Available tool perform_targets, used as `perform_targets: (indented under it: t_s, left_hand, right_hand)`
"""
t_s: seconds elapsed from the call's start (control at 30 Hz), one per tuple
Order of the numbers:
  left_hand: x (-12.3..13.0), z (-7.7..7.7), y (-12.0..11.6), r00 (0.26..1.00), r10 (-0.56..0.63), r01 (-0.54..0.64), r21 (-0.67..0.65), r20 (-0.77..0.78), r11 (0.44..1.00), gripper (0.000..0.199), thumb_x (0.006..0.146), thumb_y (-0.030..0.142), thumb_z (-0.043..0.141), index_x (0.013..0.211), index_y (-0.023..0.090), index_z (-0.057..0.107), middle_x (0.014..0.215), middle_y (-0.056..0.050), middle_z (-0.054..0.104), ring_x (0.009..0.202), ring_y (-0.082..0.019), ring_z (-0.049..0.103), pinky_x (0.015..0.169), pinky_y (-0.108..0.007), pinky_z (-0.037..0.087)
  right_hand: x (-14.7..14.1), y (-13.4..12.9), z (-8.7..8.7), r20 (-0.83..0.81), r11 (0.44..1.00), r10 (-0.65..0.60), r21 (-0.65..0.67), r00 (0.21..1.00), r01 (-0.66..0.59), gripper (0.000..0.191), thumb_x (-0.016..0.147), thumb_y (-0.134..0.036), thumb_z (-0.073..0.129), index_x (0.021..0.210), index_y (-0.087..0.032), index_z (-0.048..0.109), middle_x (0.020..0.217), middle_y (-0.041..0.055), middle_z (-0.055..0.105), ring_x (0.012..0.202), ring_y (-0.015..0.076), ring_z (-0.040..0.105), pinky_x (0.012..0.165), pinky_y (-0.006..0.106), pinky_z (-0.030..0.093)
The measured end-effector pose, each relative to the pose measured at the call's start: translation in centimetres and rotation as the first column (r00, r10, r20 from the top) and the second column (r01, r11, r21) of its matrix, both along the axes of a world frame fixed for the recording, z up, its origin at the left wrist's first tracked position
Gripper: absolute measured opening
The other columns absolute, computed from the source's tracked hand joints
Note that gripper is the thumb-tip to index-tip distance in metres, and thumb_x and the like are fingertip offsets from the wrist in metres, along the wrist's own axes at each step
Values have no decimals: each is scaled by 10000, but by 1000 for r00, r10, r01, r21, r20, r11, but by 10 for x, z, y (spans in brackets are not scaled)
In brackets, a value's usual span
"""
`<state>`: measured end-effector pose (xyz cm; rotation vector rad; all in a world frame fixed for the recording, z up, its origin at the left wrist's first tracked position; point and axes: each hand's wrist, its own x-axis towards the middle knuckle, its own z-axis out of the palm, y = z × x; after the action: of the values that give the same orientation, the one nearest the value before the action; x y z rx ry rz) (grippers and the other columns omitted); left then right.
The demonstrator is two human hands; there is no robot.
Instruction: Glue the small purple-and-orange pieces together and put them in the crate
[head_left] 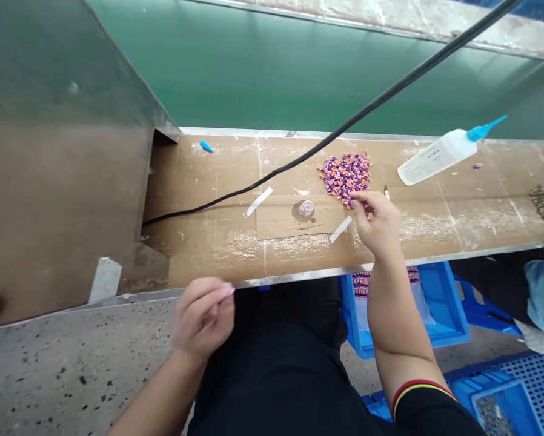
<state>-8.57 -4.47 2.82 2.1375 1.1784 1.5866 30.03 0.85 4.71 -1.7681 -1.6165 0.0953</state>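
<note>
A heap of small purple, orange and pink pieces (346,175) lies on the cardboard-covered bench. My right hand (378,224) is at the heap's near edge, thumb and forefinger pinched together; what sits between the tips is too small to make out. My left hand (203,315) is closed just off the bench's front edge, slightly blurred, with a tiny pale pinkish spot at its fingertips that I cannot identify. Left of the heap, a small clear cup (306,209) stands on a flat cardboard piece (272,224) marked with dark wet spots.
A white bottle with a blue nozzle (440,157) leans at the back right. A blue cap (206,146) lies back left. The black cable (290,165) crosses over the bench. A blue crate (444,303) is below. A metal panel (72,181) borders the left.
</note>
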Motion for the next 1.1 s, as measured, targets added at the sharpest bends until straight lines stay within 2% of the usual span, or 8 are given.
perform_targets:
  t_s: [0.07, 0.17, 0.23, 0.43, 0.73, 0.87, 0.97, 1.1]
  left_hand:
    - [35, -11, 12, 989, -38, 42, -26, 146, 999, 131, 919, 102, 744, 992, 209, 758, 861, -34, 759, 765, -144, 738, 683, -252, 611]
    - [76, -19, 26, 916, 2, 137, -320, 400, 938, 126, 1031, 280, 702, 995, 192, 784, 790, -32, 771, 682, -131, 752, 645, -224, 633]
    - [86, -22, 31, 877, 39, 190, -420, 479, 888, 211, 1018, 371, 734, 976, 178, 808, 798, -46, 792, 690, -145, 775, 680, -238, 667]
    - [75, -23, 32, 880, -81, 284, -381, 469, 880, 113, 975, 278, 775, 1013, 204, 852, 954, -77, 842, 829, -176, 818, 752, -266, 692]
    - [76, -25, 33, 876, -90, 282, -351, 474, 893, 101, 967, 200, 768, 1033, 209, 843, 984, -71, 842, 862, -171, 819, 776, -260, 688]
    - [75, -24, 33, 874, -78, 279, -364, 480, 889, 86, 982, 237, 760, 1013, 205, 834, 960, -72, 833, 854, -171, 810, 774, -268, 685]
    - [75, -22, 33, 864, -76, 291, -369, 498, 883, 93, 993, 253, 750, 1008, 202, 826, 950, -71, 827, 847, -169, 804, 765, -266, 684]
    - [77, -23, 33, 862, -74, 300, -387, 501, 872, 114, 999, 276, 746, 1027, 198, 824, 940, -74, 823, 833, -167, 800, 756, -265, 685]
  right_hand:
    - [-22, 6, 9, 47, 989, 149, -19, 988, -148, 230, 1053, -316, 569, 1112, -263, 785, 1070, 85, 811, 933, 242, 738, 833, 398, 608]
    - [-43, 19, 13, 87, 959, 270, -107, 959, -261, 200, 1045, -261, 570, 1074, -251, 768, 1013, 85, 797, 910, 245, 724, 847, 407, 598]
    - [-48, 27, 12, 106, 947, 306, -141, 946, -290, 181, 1042, -248, 570, 1042, -246, 751, 1002, 91, 790, 947, 263, 721, 882, 428, 592]
    - [-51, 34, 4, 126, 928, 349, -181, 929, -324, 190, 1046, -233, 548, 1026, -250, 736, 1018, 114, 770, 992, 295, 704, 916, 473, 577]
    - [-54, 34, 1, 180, 936, 339, -162, 923, -313, 191, 1040, -216, 538, 1013, -243, 725, 1004, 117, 767, 974, 292, 701, 917, 470, 580]
    - [-43, 22, 5, 191, 965, 254, -112, 948, -236, 176, 1038, -246, 556, 1015, -247, 731, 998, 104, 773, 950, 281, 712, 890, 448, 589]
    - [-31, 12, -3, 200, 971, 220, -136, 955, -195, 166, 1014, -241, 569, 976, -251, 731, 970, 99, 772, 904, 279, 703, 868, 447, 595]
    - [-24, 5, -21, 217, 957, 264, -182, 940, -227, 193, 1018, -252, 560, 964, -256, 746, 957, 107, 766, 936, 297, 704, 868, 453, 598]
